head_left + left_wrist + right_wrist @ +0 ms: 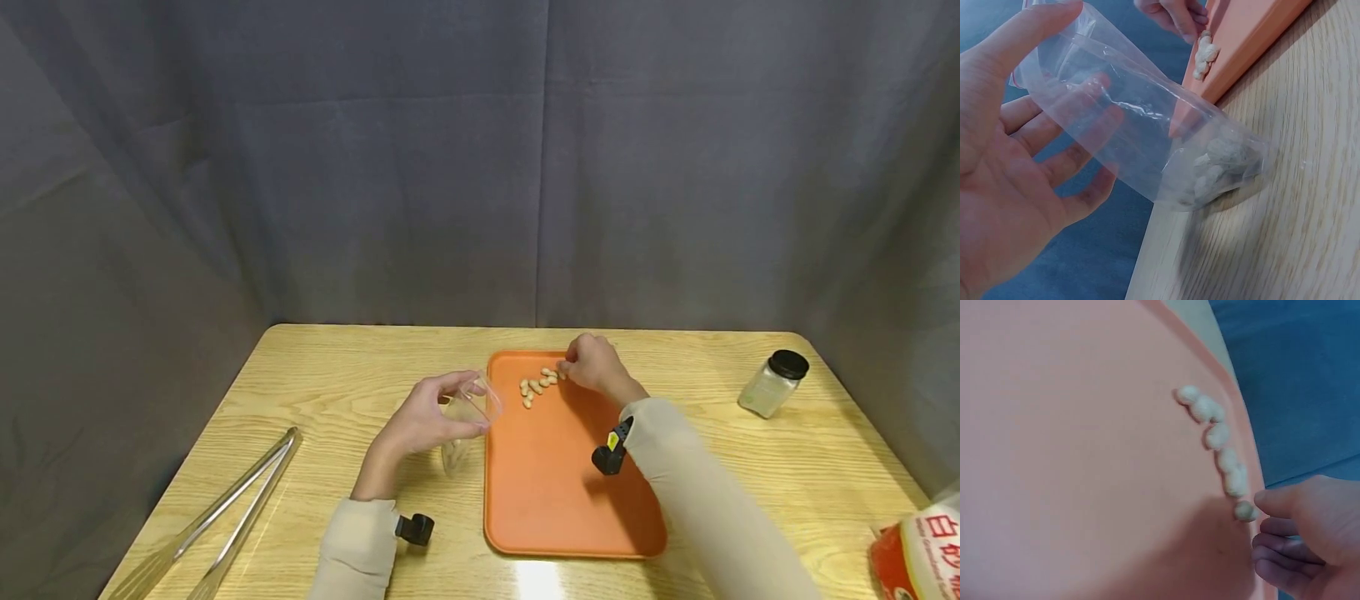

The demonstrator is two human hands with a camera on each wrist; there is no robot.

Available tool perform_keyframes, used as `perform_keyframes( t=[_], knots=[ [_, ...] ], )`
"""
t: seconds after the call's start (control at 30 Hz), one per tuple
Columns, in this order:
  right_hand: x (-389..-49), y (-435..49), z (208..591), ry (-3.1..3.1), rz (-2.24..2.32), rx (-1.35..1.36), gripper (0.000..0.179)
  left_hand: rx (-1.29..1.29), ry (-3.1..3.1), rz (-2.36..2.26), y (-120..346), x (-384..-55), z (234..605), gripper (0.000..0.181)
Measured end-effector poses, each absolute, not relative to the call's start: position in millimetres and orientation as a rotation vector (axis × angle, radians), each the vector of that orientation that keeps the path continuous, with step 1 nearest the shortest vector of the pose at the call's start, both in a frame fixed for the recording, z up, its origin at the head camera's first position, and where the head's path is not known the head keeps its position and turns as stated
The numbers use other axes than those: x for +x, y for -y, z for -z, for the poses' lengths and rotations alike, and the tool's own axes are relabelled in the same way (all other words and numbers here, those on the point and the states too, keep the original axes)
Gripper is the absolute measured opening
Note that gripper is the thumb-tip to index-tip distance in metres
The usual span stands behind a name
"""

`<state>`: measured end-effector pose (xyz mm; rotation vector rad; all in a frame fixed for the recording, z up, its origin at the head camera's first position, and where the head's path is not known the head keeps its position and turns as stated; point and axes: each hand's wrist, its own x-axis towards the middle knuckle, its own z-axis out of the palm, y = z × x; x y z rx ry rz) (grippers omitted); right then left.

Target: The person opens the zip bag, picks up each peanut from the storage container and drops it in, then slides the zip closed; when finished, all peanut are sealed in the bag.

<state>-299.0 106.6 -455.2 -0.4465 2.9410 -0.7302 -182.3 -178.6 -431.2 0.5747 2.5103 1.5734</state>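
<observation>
My left hand (427, 417) holds a clear plastic zip bag (1135, 119) by its mouth, thumb on one side and fingers on the other. Several peanuts (1225, 156) lie in the bottom of the bag, which hangs beside the orange tray (566, 483). At the tray's far edge, my right hand (596, 365) has its thumb and curled fingers at the end peanut (1245, 511) of a curved line, seemingly pinching it. The other peanuts (1216, 434) of that line sit close together on the tray, near its rim in the right wrist view.
Metal tongs (251, 492) lie on the wooden table (360, 358) at the left. A glass jar (768, 392) with a black lid lies tilted at the right. The red and white package (926, 550) is partly cut off at the lower right. Grey curtains (405, 183) surround the table.
</observation>
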Motion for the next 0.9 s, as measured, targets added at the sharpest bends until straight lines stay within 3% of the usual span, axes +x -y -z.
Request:
perform_keyframes(
  t=[0.57, 0.9],
  knots=[
    [-292.8, -104.5, 459.3, -2.934, 0.749, -0.421, 0.01, 0.58, -2.527, -1.543, 177.4, -182.7, 431.9, 0.078],
    [-275.9, -82.3, 423.5, -2.931, 0.869, -0.781, 0.009, 0.592, -2.512, -1.549, 176.7, -183.6, 431.6, 0.076]
  ],
)
